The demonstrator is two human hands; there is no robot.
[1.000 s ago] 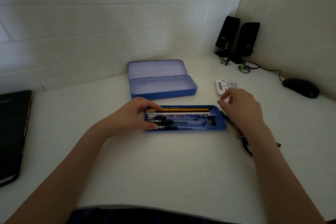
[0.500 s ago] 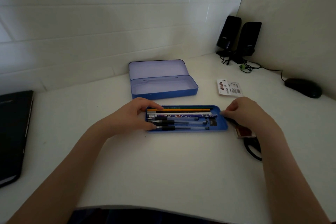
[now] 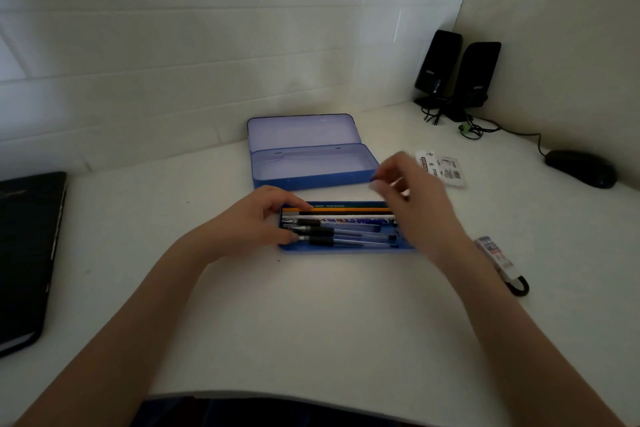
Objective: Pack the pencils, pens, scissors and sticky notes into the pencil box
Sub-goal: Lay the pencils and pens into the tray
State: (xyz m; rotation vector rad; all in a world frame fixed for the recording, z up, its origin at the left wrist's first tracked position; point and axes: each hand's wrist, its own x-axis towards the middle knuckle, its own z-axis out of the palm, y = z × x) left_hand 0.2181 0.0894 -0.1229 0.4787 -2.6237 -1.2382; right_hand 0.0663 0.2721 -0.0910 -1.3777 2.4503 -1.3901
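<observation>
Steadying the tray [image 3: 346, 248] of pens [image 3: 343, 234] and pencils [image 3: 346, 209] with my left hand [image 3: 252, 222]. Right hand [image 3: 412, 198] is hovering blurry, can't tell if it's gripping. Thin tin's probably sliding easy, so I'm pinching both ends.

Beside the open pencil box [image 3: 313, 166], 1 tray [image 3: 346, 248] holds 3 pens [image 3: 346, 234] and 3 pencils [image 3: 346, 211]. Right of the pencil box lie 1 sticky-note pack [image 3: 445, 172], 1 scissors [image 3: 502, 263], 1 mouse [image 3: 581, 168] and 2 speakers [image 3: 457, 71].

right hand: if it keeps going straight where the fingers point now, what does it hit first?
The right hand is blurred, fingers aimed away and slightly left. First in line is probably the near right corner of the open pencil box. Hand height is unclear, so it might pass over the rim.
</observation>
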